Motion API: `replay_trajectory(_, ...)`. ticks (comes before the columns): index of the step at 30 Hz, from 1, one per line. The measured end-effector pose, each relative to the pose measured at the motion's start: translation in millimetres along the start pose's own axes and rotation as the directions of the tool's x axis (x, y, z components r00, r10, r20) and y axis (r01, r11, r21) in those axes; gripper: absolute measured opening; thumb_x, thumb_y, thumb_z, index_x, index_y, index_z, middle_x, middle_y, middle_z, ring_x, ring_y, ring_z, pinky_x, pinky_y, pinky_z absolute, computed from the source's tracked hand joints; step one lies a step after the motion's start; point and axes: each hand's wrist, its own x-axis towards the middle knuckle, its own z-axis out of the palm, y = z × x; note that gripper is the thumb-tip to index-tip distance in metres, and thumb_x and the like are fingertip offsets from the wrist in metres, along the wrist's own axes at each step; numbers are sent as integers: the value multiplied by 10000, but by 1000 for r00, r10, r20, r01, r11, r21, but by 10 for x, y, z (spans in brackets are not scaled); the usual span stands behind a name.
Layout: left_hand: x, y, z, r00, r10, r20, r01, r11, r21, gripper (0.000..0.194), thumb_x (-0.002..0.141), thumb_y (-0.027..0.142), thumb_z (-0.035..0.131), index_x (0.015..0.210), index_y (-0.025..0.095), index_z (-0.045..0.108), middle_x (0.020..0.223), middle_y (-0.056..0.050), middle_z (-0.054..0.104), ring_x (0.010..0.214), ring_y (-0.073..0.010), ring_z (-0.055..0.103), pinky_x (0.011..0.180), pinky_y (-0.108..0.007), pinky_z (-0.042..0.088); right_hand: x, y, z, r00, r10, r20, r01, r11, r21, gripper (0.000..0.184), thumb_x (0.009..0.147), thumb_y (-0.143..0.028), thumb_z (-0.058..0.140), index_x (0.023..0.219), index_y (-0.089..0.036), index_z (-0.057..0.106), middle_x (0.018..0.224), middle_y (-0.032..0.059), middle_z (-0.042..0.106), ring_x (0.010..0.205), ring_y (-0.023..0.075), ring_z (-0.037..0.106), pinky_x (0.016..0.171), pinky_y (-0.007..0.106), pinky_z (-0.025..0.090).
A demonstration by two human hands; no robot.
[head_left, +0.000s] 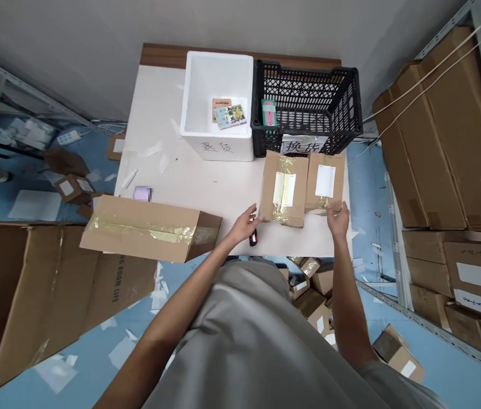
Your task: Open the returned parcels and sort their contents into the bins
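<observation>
Maybe a shove could push the small cardboard box, right of centre, off the table; the left hand is spread, the right hand I can't tell.

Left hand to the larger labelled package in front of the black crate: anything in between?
Nothing visible stands between the left hand and the larger package; the hand is right by its near left corner, contact unclear. The small black-and-red object lies on the body side of the hand, outside that gap.
</observation>
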Motion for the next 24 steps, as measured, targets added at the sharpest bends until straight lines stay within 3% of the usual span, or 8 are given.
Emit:
replay_trajectory(4,-705,82,-458,985,101,-138,-100,995,16,772,961,739,783,1507,196,730,1619,-192,714,1412,-374,752,1263,-533,584,-703,-624,268,978,-199,-64,197,979,-47,581,1150,-579,483,1548,-195,663,1592,229,648,1567,393,567,1333,638,460)
replay_trajectory(6,-1073,171,-718,957,120,-266,-117,993,26,670,999,719,769,1436,212,769,1547,-161,769,1392,-349,767,1265,-518,592,-1127,-959,566,936,-277,218,274,961,41,509,1200,-527,406,1453,-229,731,1427,191,744,1386,352,689,1229,545,564)
replay_trajectory(8,-1379,254,-974,911,99,-399,-96,995,28,624,996,707,786,1382,217,792,1485,-151,803,1357,-340,786,1251,-517,608,-1504,-1207,945,798,-299,524,329,943,37,455,1213,-451,403,1426,-246,750,1375,159,777,1272,325,741,1172,473,593)
replay_trajectory(11,-1687,280,-1368,797,96,-596,-83,995,49,581,989,661,808,1344,201,801,1449,-145,819,1311,-329,810,1223,-515,634,-1868,-1349,1522,639,-77,765,354,913,-204,385,1171,-335,558,1507,-186,675,1484,207,727,1294,348,732,1135,447,595)
replay_trajectory(14,-1859,137,-1828,669,124,-733,-89,992,87,566,986,598,820,1344,161,799,1403,-155,834,1289,-324,816,1222,-527,633,-1992,-1300,1936,677,193,710,218,869,-444,486,1144,-273,622,1596,-110,547,1558,279,648,1344,366,702,1139,448,580)
replay_trajectory(19,-1998,-315,-2769,530,326,-783,-27,929,369,484,1044,514,755,1345,138,804,1415,-164,815,1374,-333,758,1277,-574,568,-2007,-1220,2182,748,318,583,46,851,-524,505,1111,-166,601,1596,-89,485,1603,325,578,1424,367,659,1208,494,545)
replay_trajectory(22,-1984,-579,-3298,541,382,-749,-29,899,438,501,1046,495,759,1385,128,778,1476,-188,769,1418,-340,722,1291,-575,548,-2030,-1246,2208,769,391,505,-81,844,-531,514,1029,-136,680,1523,-80,549,1602,329,584,1423,389,679,1221,539,546)
replay_trajectory(24,-1934,-733,-3567,605,323,-728,-34,924,382,605,1028,545,777,1451,114,741,1513,-212,748,1412,-350,722,1281,-588,553,-2074,-1289,2223,763,433,480,-169,850,-499,434,983,-183,742,1392,-80,639,1480,300,687,1361,393,727,1196,539,571)
